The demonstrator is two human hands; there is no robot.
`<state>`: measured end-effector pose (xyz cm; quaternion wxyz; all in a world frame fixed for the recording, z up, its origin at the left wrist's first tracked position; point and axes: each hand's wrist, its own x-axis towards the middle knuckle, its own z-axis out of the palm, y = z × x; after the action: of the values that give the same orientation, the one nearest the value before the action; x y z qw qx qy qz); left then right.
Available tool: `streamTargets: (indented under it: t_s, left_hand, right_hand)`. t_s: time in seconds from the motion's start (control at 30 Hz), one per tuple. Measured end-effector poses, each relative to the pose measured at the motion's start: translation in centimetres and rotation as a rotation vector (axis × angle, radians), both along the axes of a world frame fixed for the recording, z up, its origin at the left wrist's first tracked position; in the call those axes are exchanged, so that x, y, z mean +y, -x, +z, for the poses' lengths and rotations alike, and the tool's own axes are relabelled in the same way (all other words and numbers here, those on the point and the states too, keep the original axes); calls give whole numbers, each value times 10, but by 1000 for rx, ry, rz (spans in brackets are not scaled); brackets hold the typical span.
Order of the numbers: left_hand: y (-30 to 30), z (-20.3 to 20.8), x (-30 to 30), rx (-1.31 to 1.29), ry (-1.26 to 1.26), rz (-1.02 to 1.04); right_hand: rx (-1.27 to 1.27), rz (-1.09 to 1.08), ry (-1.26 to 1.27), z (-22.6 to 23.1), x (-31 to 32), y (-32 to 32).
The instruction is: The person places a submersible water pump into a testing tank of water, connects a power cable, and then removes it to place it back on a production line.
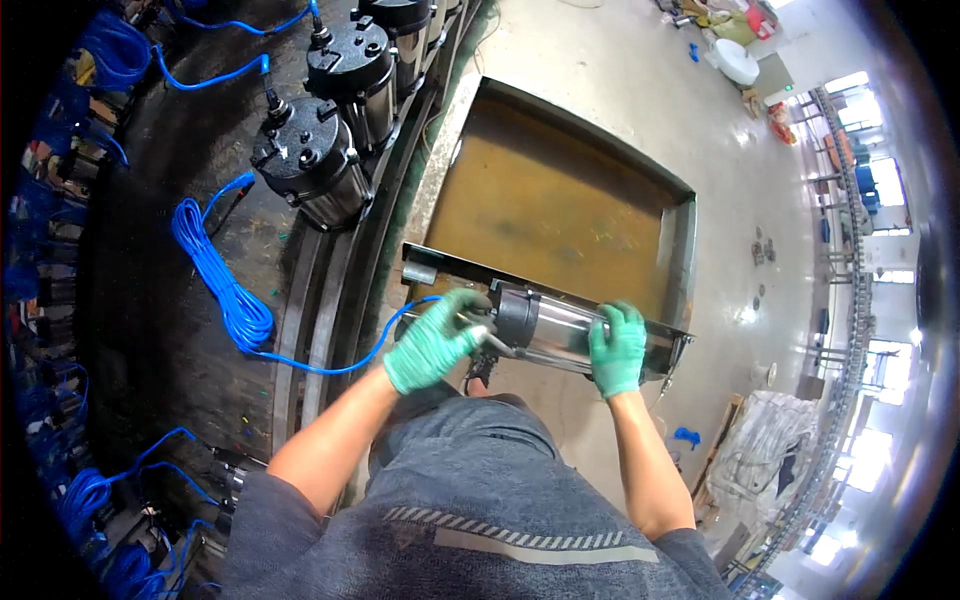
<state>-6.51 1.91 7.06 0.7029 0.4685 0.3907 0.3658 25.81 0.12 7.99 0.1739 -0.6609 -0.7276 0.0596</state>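
A steel-bodied pump (566,322) with a black end cap (516,317) lies on its side in front of me, along the near edge of a metal tank. My left hand (440,340), in a green glove, is curled at the capped end. A short grey metal piece (500,346) sticks out by its thumb; exactly what the fingers grip is hidden. My right hand (617,348), gloved alike, bends its fingers over the far end of the steel body. Blue cable (350,368) runs from the pump's capped end, past my left hand, to a tied coil (222,282).
The tank (691,260) holds brownish liquid. At left, several upright pumps (310,160) stand beside metal rails (330,300) on a dark bench (165,250). More blue cable bundles (115,50) line the far left. A wrapped stack (765,440) lies on the floor at right.
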Motion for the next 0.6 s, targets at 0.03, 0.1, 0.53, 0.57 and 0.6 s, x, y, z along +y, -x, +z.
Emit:
streamTargets:
  t_s: [0.03, 0.1, 0.53, 0.57, 0.6]
  left_hand:
    - [-8, 2, -6, 12, -37, 15]
    - [-20, 12, -10, -25, 9, -15]
    - [7, -28, 3, 603, -211, 73]
    - [20, -53, 7, 764, -466, 259]
    - [28, -50, 11, 935, -504, 161]
  right_hand:
    - [57, 102, -19, 20, -1, 16]
    - [399, 255, 385, 54, -10, 57]
    - [494, 62, 437, 45, -36, 77]
    - [503, -69, 402, 46, -38, 64]
    - [512, -245, 307, 33, -44, 41]
